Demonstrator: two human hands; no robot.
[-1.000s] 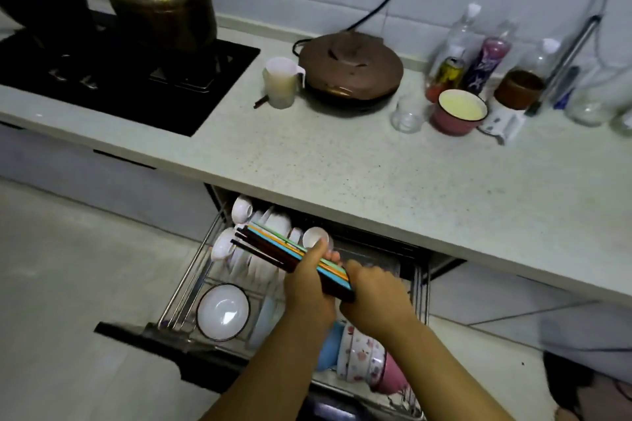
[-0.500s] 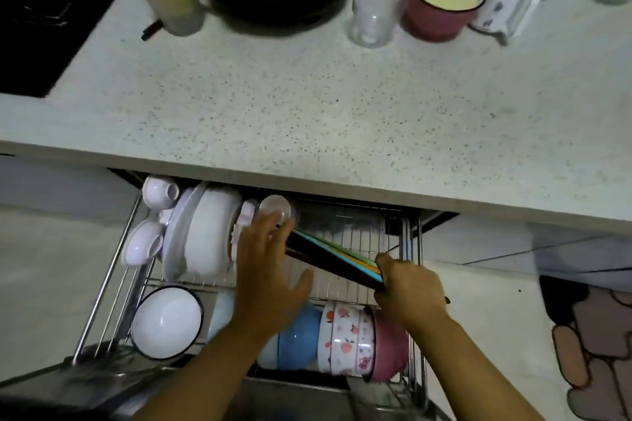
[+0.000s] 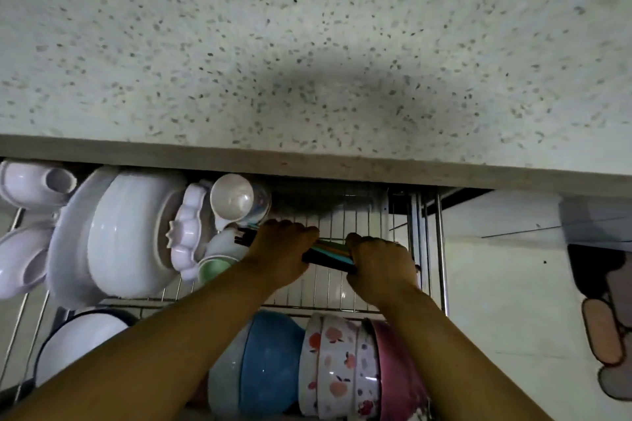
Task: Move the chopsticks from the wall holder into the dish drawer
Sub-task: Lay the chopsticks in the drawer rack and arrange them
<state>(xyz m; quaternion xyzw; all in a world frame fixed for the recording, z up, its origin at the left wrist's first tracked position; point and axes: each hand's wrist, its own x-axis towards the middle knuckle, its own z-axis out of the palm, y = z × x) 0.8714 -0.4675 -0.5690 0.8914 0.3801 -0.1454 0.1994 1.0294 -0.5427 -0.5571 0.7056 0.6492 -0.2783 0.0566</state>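
Observation:
A bundle of dark chopsticks with coloured stripes (image 3: 330,254) lies crosswise between both hands, low over the wire rack of the open dish drawer (image 3: 369,212). My left hand (image 3: 278,255) covers the bundle's left part, fingers curled over it; the dark tips stick out to its left near a white cup. My right hand (image 3: 379,267) grips the right end beside the drawer's right rail. The wall holder is out of view.
White plates and bowls (image 3: 123,236) stand on edge at the drawer's left. Blue, floral and pink bowls (image 3: 325,369) stand in a row at the front. The speckled countertop (image 3: 307,44) overhangs the drawer's back. A white cup (image 3: 232,196) lies beside the chopstick tips.
The camera has dropped closer to the drawer. Both hands have carried the chopsticks lower and deeper over the wire rack; my left hand has closed over the bundle.

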